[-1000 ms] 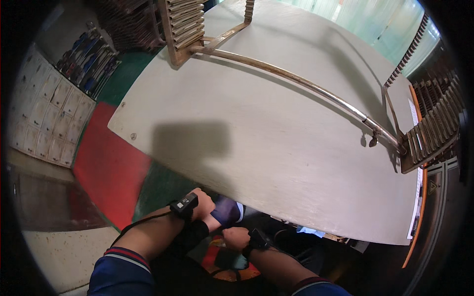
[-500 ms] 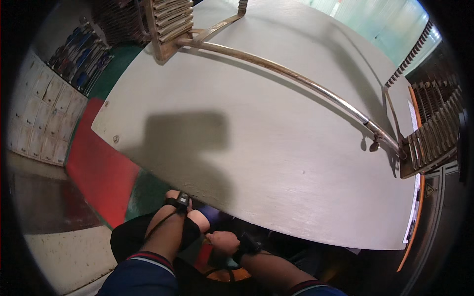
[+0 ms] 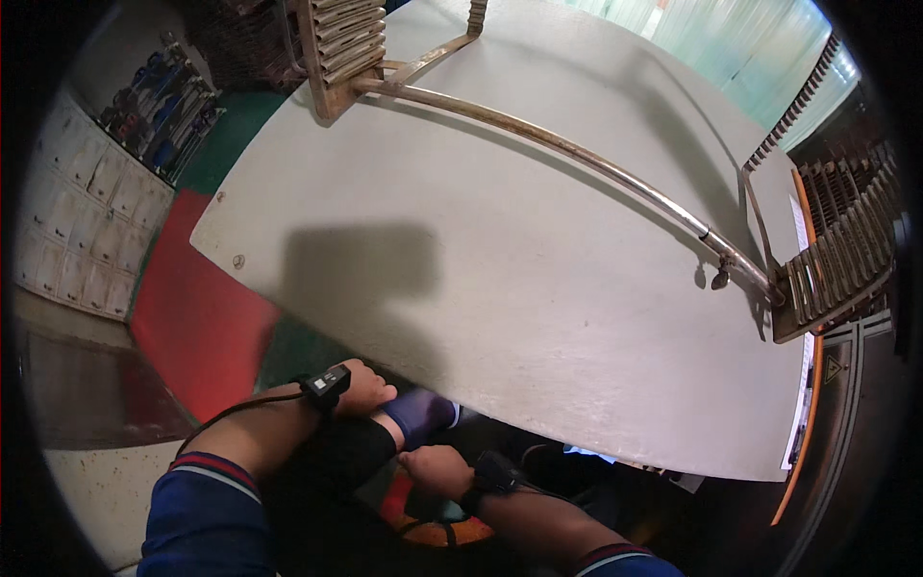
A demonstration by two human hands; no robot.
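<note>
My left hand [image 3: 365, 388] is closed, its fingers curled, just beyond a leg in dark trousers [image 3: 336, 460] and close to a dark blue sock [image 3: 420, 414]. A strip of bare skin shows between the trouser hem and the sock. My right hand [image 3: 437, 470] is curled into a fist on the near side of the ankle. What either hand holds, if anything, is hidden. Each wrist wears a small black device [image 3: 327, 387], and a cable runs from the left one along the forearm. Both hands are below the near edge of a pale grey table [image 3: 538, 327].
A metal rack frame with a long bar [image 3: 577, 154] lies across the table, slotted ends [image 3: 351, 48] at left and right. An orange strip [image 3: 806, 433] borders the right side. To the left are pale lockers [image 3: 91, 202] and a red and green floor [image 3: 197, 317].
My left hand has come up and right, above the leg, its forearm swung out to the left. More of the blue sock shows. My right hand stays almost in place.
</note>
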